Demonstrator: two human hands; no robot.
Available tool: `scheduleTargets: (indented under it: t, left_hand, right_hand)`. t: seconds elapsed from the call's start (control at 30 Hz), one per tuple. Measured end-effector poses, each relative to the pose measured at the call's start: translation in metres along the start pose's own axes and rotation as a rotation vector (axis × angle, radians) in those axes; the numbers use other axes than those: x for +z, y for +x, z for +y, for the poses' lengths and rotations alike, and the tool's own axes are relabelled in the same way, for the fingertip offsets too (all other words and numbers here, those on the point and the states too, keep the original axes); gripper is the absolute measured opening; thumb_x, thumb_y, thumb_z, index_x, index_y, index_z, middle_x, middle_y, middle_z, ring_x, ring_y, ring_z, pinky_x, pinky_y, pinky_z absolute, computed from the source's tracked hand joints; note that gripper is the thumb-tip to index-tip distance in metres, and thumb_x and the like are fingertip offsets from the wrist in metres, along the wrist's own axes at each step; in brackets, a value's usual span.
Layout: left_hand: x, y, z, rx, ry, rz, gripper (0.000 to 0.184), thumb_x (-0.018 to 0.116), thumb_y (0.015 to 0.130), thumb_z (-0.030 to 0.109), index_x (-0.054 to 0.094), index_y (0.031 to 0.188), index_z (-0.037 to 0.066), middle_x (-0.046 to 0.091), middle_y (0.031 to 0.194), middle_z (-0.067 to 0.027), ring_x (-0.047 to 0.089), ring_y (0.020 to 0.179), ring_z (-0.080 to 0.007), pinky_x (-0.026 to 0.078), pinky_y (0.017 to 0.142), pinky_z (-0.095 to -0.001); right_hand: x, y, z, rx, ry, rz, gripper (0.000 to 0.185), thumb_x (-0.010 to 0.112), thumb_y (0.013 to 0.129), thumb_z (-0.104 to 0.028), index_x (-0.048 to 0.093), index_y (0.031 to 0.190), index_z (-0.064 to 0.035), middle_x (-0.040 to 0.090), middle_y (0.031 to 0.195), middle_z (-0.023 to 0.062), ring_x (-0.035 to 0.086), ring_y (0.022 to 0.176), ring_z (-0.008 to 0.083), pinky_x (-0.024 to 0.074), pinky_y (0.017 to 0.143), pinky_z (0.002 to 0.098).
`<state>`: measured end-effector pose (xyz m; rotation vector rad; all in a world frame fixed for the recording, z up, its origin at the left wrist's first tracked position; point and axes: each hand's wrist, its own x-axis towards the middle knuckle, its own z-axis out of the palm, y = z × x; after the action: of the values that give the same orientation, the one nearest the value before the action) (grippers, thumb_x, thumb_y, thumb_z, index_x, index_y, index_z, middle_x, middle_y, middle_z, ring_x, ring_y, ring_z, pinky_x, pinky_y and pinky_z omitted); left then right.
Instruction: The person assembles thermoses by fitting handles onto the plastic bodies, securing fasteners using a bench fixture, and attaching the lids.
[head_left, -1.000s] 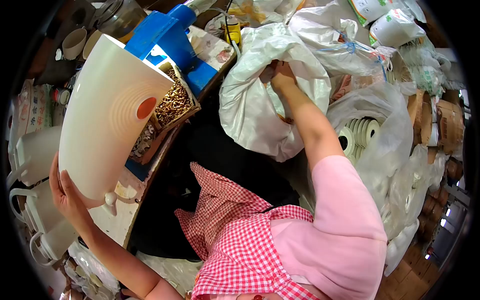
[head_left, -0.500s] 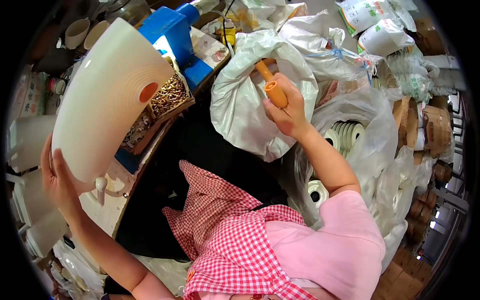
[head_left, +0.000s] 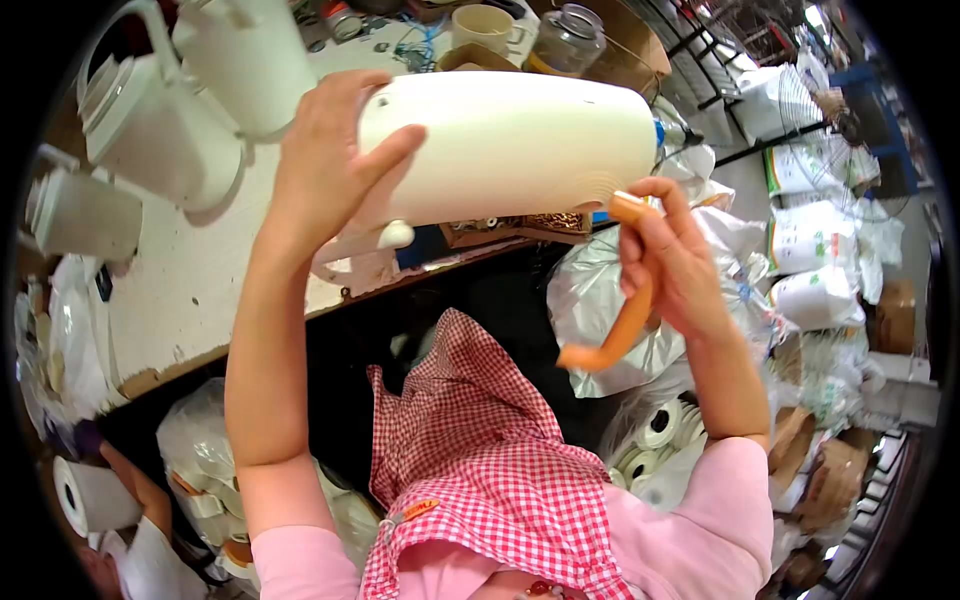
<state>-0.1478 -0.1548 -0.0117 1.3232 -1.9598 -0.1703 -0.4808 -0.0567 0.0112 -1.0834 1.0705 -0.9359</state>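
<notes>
My left hand [head_left: 338, 165] is wrapped around the base end of a white plastic jug body [head_left: 510, 145], which lies on its side above the workbench. A white knob-ended stub [head_left: 396, 235] sticks out under that end. In my right hand [head_left: 675, 255] is a curved orange plastic handle [head_left: 622, 332], its fingers closed around the upper part. The handle's top end is right at the ringed hole near the jug body's right end. Whether it has entered the hole, I cannot tell. The handle's lower end points down to the left.
White jugs [head_left: 165, 140] stand on the left of the workbench [head_left: 215, 290]. Behind are a mug [head_left: 485, 28] and a glass jar [head_left: 567, 42]. A box of brass-coloured screws [head_left: 556, 222] lies behind the jug body. White sacks [head_left: 590, 300] stand at right. Another person [head_left: 150, 560] is at lower left.
My right hand has brought the orange handle from the white sack to the jug body. The jug body has swung from upright to nearly level, and the view has turned left.
</notes>
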Motion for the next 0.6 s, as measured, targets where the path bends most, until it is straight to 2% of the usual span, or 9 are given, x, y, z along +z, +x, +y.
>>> scheduleTargets:
  t: [0.1,0.17,0.2,0.27,0.3,0.37,0.4,0.57,0.6]
  left_hand:
    - [0.003,0.0,-0.002,-0.004,0.018,0.05,0.054,0.073,0.083,0.042,0.061,0.123,0.008,0.062,0.123,-0.0114,0.055,0.118,-0.0316,0.044,0.102,-0.0424]
    - [0.003,-0.002,-0.005,-0.012,0.032,0.081,0.053,0.073,0.082,0.04,0.061,0.122,0.006,0.062,0.121,-0.0118,0.056,0.116,-0.0318,0.044,0.102,-0.0419]
    - [0.004,-0.003,-0.006,-0.009,0.012,0.082,0.054,0.073,0.082,0.042,0.062,0.121,0.007,0.062,0.121,-0.0109,0.056,0.115,-0.0313,0.045,0.101,-0.042]
    - [0.006,-0.004,-0.008,-0.013,-0.004,0.08,0.055,0.074,0.081,0.044,0.063,0.12,0.007,0.062,0.121,-0.0087,0.057,0.114,-0.0295,0.046,0.1,-0.0414]
    - [0.007,-0.005,-0.009,-0.027,-0.01,0.087,0.055,0.074,0.081,0.044,0.063,0.12,0.007,0.062,0.121,-0.0087,0.057,0.114,-0.0295,0.046,0.1,-0.0414]
    - [0.008,-0.004,-0.01,-0.012,-0.007,0.093,0.054,0.073,0.081,0.044,0.064,0.119,0.008,0.062,0.121,-0.0087,0.057,0.115,-0.0289,0.046,0.1,-0.0414]
    - [0.007,-0.004,-0.007,-0.006,-0.01,0.091,0.054,0.073,0.081,0.044,0.064,0.119,0.008,0.062,0.121,-0.0087,0.057,0.115,-0.0289,0.046,0.1,-0.0414]
    - [0.004,-0.004,-0.002,-0.067,-0.001,0.061,0.054,0.073,0.081,0.043,0.064,0.12,0.007,0.063,0.121,-0.0085,0.056,0.118,-0.029,0.046,0.101,-0.042]
    - [0.004,-0.004,-0.003,-0.079,0.007,0.06,0.054,0.073,0.081,0.043,0.064,0.12,0.007,0.063,0.121,-0.0085,0.056,0.118,-0.029,0.046,0.101,-0.042]
  right_hand:
    - [0.031,-0.01,0.047,0.378,0.257,-0.126,0.038,0.055,0.101,-0.015,0.041,0.136,-0.0117,0.06,0.093,0.0117,0.069,0.079,0.0264,0.0608,0.067,0.0386]
    - [0.041,-0.038,0.1,0.724,0.024,-0.27,0.023,0.051,0.1,-0.011,0.051,0.122,-0.008,0.061,0.098,0.0107,0.069,0.082,0.0242,0.0605,0.073,0.0362]
    - [0.033,-0.057,0.134,0.647,-0.116,-0.361,0.018,0.048,0.1,-0.009,0.054,0.117,-0.0071,0.061,0.101,0.0079,0.067,0.088,0.0201,0.06,0.073,0.0343]
    - [0.025,-0.075,0.146,0.999,-0.27,-0.565,0.026,0.053,0.098,-0.019,0.054,0.122,-0.0079,0.061,0.104,0.006,0.063,0.098,0.0153,0.0588,0.074,0.0331]
    - [0.024,-0.083,0.143,0.918,-0.34,-0.727,0.039,0.061,0.093,-0.027,0.053,0.127,-0.0081,0.061,0.106,0.0118,0.064,0.102,0.0241,0.0568,0.08,0.0374]
    - [0.025,-0.091,0.133,0.456,-0.758,-0.886,0.049,0.066,0.088,-0.03,0.051,0.13,-0.0091,0.062,0.107,0.0178,0.063,0.102,0.0346,0.0532,0.084,0.0412]
    - [0.032,-0.094,0.126,0.353,-1.025,-0.852,0.05,0.071,0.082,-0.029,0.054,0.125,-0.0087,0.061,0.105,0.0223,0.061,0.098,0.0399,0.0505,0.088,0.0428]
    - [0.001,-0.082,0.167,0.315,-0.987,-0.654,0.033,0.081,0.074,-0.02,0.065,0.099,-0.0068,0.059,0.112,0.0199,0.057,0.105,0.0356,0.0475,0.094,0.04]
    - [-0.006,-0.085,0.172,0.298,-0.733,-0.558,0.03,0.082,0.074,-0.018,0.066,0.097,-0.0068,0.059,0.114,0.0174,0.056,0.106,0.034,0.0465,0.095,0.0389]
